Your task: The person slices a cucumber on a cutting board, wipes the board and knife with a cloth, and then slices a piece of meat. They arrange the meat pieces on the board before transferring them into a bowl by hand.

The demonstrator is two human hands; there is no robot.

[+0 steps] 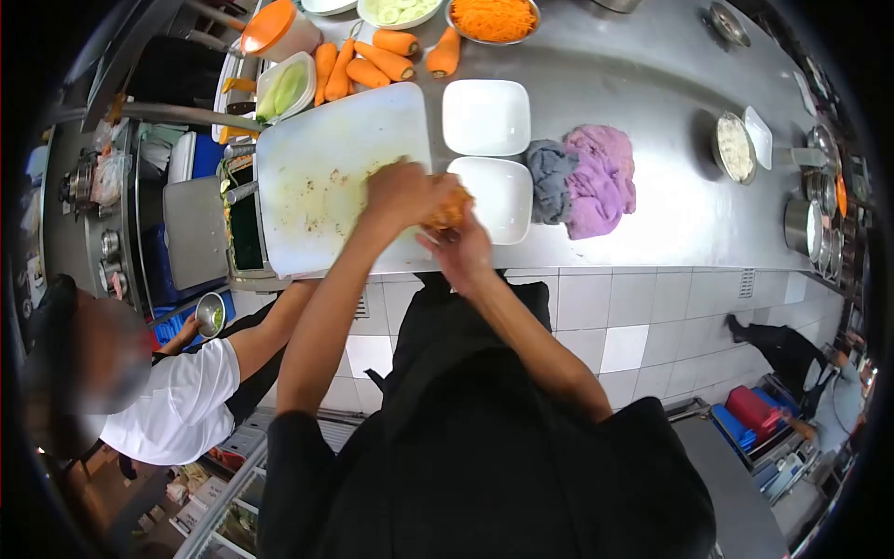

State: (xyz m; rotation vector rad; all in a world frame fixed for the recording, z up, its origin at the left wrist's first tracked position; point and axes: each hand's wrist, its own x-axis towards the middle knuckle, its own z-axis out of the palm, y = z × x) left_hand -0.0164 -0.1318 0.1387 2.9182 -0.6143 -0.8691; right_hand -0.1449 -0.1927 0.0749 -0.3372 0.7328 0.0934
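Note:
Both hands meet over the right edge of a white cutting board [307, 121], beside a square white dish [510, 200]. Between them is an orange-brown, crumbly-looking clump of food [451, 210], whose exact kind I cannot make out. My left hand [402, 193] comes over its top with curled fingers, slightly blurred and partly hidden. From below, my right hand [463, 253] cups the clump, fingers bent against it. Brown crumbs are scattered on the board to the left of my left hand. A second white dish [485, 116] stands just behind the first.
Several carrots [384, 62], shredded carrot in a bowl [494, 19] and an orange-lidded container [270, 33] stand at the back. Grey [551, 182] and purple cloths [598, 182] lie right of the dishes. A person in white [182, 401] holds a metal bowl [210, 315] at left.

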